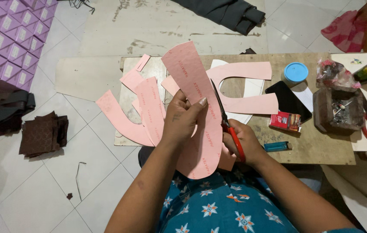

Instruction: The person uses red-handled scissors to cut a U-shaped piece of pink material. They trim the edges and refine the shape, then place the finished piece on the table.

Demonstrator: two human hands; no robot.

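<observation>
Left hand (183, 118) grips a long pink insole-shaped board (196, 108), fingers closed over its front face, holding it upright above the lap. Right hand (243, 142) is closed around the red handles of scissors (224, 116); the dark blades point up along the board's right edge, touching it. Can't tell if the blades are parted. Blue floral shirt (218, 207) lies below both arms.

Just beyond, a low plywood board (308, 146) holds more pink cutouts (149, 108) fanned left and a U-shaped pink offcut (252, 86) behind the scissors. Right of these: blue lighter (276, 146), small red packet (284, 121), black phone (287, 99), blue round lid (296, 71), brown box of small parts (336, 110).

Far left: dark brown fabric stack (41, 133) on the white tiles, purple boxes (9, 39) piled in the corner. Far top: dark folded cloth (231, 13).
</observation>
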